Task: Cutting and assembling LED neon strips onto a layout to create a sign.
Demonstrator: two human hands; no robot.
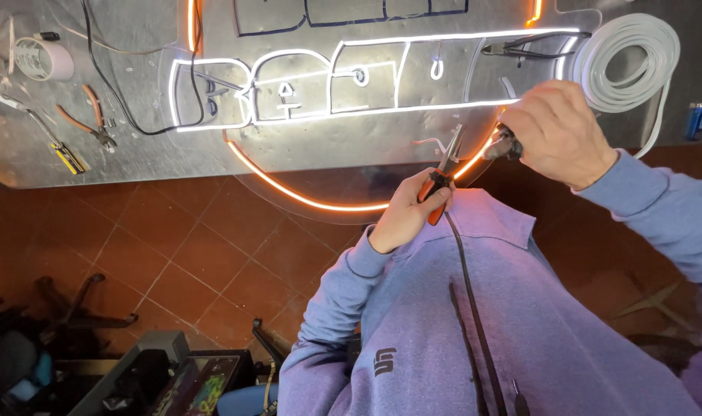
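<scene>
The left hand [409,212] is closed in a fist with the arm bent, and the right hand [555,131], higher, is curled shut.

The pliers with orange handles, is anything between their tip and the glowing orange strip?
Nothing visible. The left hand holds the pliers, tip pointing at the orange strip, with open space between. The right hand grips a dark tool beside it.
</scene>
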